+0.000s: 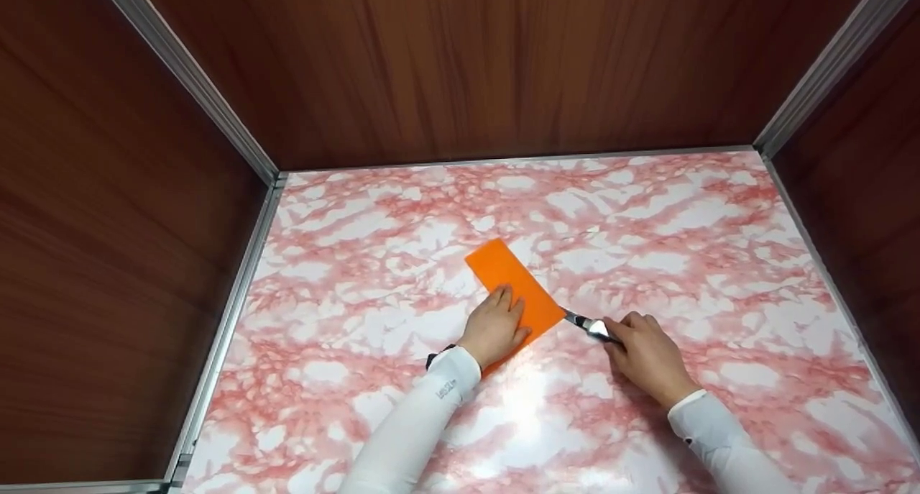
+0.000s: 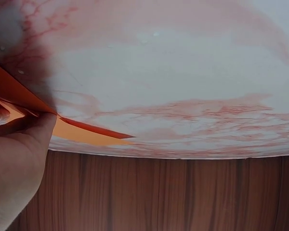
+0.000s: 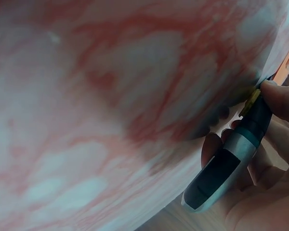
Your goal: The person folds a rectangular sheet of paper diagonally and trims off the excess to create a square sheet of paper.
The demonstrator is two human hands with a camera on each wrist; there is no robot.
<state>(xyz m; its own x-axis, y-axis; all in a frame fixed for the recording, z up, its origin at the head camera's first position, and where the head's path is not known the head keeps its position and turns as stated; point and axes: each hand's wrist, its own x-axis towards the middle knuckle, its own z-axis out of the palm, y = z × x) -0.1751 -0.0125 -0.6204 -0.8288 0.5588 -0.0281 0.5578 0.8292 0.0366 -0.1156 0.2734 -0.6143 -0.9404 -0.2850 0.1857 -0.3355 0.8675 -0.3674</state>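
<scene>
Paper: the orange paper [image 1: 512, 272] lay on the middle of the bench [image 1: 345, 285], slanting from far left to near right; the left wrist view showed it as folded, with its layers slightly parted along one edge.
Left hand: the left hand [image 1: 494, 327] rested on the near left part of the paper, fingers stretched out over it and thumb towards the right.
Right hand: the right hand [image 1: 649, 359] gripped the knife [image 1: 596, 328], its fingers curled round the handle.
Knife: it pointed left and slightly far, its tip at the right corner of the paper; whether the tip lay between the layers could not be told. The handle was black and silver, with a yellow part near the thumb.
Sleeves: both arms wore white ones, and a black band [image 1: 440, 356] showed at the left wrist.
Bench: its top was marbled red and white, with a bright glare on the near side.
Walls: brown wood-grain panels stood at the far side [image 1: 503, 62], left [image 1: 115, 228] and right [image 1: 855, 185], with grey metal strips at the corners.
</scene>
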